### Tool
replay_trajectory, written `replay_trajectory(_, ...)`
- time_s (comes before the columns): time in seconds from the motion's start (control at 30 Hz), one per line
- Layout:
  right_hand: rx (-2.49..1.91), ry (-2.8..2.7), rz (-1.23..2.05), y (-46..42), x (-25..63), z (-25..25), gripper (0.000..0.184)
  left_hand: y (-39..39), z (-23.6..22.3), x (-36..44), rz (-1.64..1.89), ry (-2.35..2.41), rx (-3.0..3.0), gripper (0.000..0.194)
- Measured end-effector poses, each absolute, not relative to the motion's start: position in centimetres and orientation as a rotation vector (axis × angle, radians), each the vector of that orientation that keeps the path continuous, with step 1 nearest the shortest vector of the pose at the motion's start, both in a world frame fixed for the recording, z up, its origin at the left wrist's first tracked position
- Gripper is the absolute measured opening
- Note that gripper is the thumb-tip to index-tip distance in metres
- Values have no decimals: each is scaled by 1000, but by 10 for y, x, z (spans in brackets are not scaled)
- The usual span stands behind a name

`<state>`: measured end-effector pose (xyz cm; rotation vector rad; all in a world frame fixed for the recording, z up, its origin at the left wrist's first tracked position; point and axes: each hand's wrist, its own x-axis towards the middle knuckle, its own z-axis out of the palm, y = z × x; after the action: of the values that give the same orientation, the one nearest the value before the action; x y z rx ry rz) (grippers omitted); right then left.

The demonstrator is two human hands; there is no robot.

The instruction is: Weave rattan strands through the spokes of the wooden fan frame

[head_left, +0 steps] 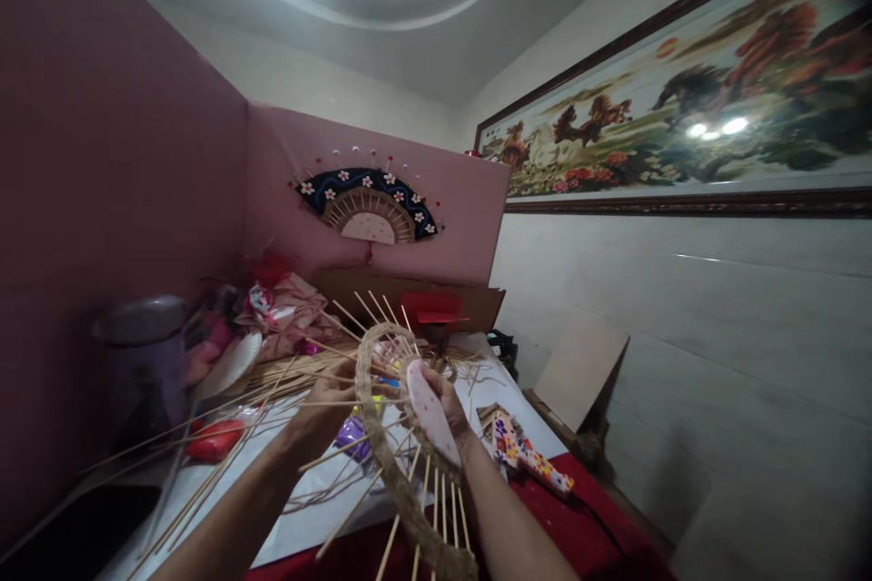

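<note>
Between my hands is a fan-shaped woven frame, tilted on edge, with thin wooden sticks radiating through a curved woven band. A pale half-round panel with small pink dots forms its centre. My right hand grips the frame by this panel, thumb on its edge and the other fingers hidden behind. On the left, my left hand is closed around the outer band and sticks; its fingertips are partly hidden. Beneath the frame, a purple packet lies among loose strands.
Long thin sticks spread over the white sheet at left, near a red packet. At right lies a flower-patterned glue gun with a cord, on red cloth. A finished decorated fan hangs on the pink partition behind.
</note>
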<state>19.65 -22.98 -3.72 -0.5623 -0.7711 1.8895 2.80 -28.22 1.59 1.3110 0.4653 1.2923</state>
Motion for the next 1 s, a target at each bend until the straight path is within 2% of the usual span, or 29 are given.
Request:
replay_trajectory(0.1, -551, -765, 1883, -229, 199, -40, 28, -282, 12, 30, 1309, 489, 1295, 27)
replay_trajectory(0.3, -549, -759, 1883, -228, 203, -38, 28, -284, 10, 25, 1298, 533, 1265, 17)
replay_trajectory(0.53, -488, -610, 1690, -227, 197, -36, 23, -274, -24, 21, 1488, 630, 1179, 33)
replay_trajectory(0.63, -413, -495, 1487, -231, 191, -35, 27, -269, -52, 30, 1368, 810, 1157, 35)
replay_trajectory(0.73, -381, -427, 1321, -237, 182, -33, 30, -267, -70, 46, 1289, 896, 1257, 47)
replay_trajectory(0.83, -404, -456, 1290, -243, 172, -32, 29, -269, -66, 61, 1361, 851, 1323, 45)
replay_trajectory(1.0, -495, -676, 1186, -254, 158, -35, 25, -276, -36, 64, 1463, 603, 952, 34)
